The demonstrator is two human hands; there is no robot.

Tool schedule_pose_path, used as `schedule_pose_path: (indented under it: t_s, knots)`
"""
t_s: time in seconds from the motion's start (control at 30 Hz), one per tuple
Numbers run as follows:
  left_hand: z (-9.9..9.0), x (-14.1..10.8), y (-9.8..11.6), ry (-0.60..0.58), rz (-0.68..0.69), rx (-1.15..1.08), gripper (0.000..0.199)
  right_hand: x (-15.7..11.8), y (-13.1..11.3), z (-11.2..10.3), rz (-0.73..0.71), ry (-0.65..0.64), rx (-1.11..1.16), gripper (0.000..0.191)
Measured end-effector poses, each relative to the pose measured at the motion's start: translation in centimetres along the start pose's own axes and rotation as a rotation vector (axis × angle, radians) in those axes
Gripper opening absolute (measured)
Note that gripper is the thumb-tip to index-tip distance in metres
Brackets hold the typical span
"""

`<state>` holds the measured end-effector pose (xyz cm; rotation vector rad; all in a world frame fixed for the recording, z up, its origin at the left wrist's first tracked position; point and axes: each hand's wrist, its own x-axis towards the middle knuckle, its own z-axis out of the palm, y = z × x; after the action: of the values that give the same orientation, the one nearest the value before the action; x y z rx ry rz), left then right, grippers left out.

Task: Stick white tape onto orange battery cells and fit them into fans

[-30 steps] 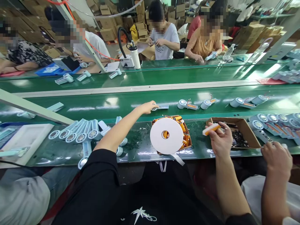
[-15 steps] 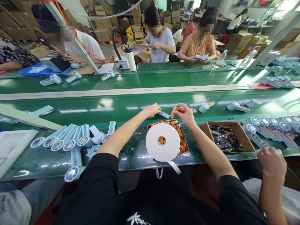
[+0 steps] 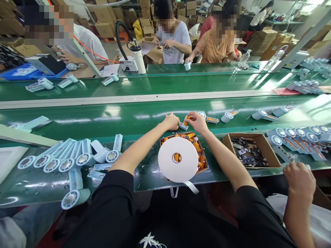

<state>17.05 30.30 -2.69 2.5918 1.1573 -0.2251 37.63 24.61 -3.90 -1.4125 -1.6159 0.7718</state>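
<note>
My left hand is closed on a light-blue fan housing, whose handle end sticks out to the right of the fingers. Between the fingertips of my right hand is an orange battery, held right over that handle. Just below both hands stands a box of orange batteries with wires. A large white tape roll lies on top of the box and covers much of it; its loose end hangs over the bench edge.
Several blue fan housings lie on the left. At right are a carton of circuit boards, more fan housings and a neighbour's hand. Housings with orange parts rest on the green belt. People sit across the belt.
My right hand has moved left with the battery, closer to the housing and my left hand. Across the belt, a person's hand has reached out with a blue housing. The view has shifted slightly.
</note>
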Motion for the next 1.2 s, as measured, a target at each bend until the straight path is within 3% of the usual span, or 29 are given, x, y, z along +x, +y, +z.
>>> schedule_pose_path:
  t_s: [0.17,0.33,0.57,0.8,0.93,1.0,1.07,1.13,1.2]
  knots:
    - [-1.0,1.5,-0.5,-0.006,0.008,-0.093,0.023,0.1,0.2,-0.1,-0.031,-0.069,-0.241,0.036]
    - [-1.4,2.1,-1.6,0.078,-0.019,-0.196,0.029,0.2,-0.3,-0.3,-0.073,-0.208,-0.517,0.034]
    - [-0.4,3.5,-0.6,0.202,-0.131,-0.295,0.027,1.0,-1.4,0.1,-0.07,-0.475,-0.876,0.037]
    - [0.3,3.6,-0.2,0.248,-0.156,-0.441,0.018,1.5,-2.2,1.2,-0.026,-0.593,-1.036,0.042]
    - [-0.6,3.2,0.3,0.258,-0.099,-0.555,0.021,1.7,-2.8,0.8,-0.029,-0.619,-1.063,0.04]
    - [-1.4,1.8,0.6,0.304,-0.086,-0.591,0.028,1.8,-3.1,0.4,-0.052,-0.633,-1.055,0.041]
    - [-1.8,-1.1,0.8,0.397,-0.095,-0.607,0.034,1.9,-3.3,0.0,-0.079,-0.638,-1.037,0.04]
    - [-1.5,-5.9,1.3,0.541,-0.077,-0.608,0.031,1.8,-3.3,-0.1,-0.091,-0.629,-1.013,0.037]
    - [-0.4,-11.9,2.4,0.654,0.034,-0.582,0.032,1.7,-3.3,0.2,-0.075,-0.609,-0.987,0.034]
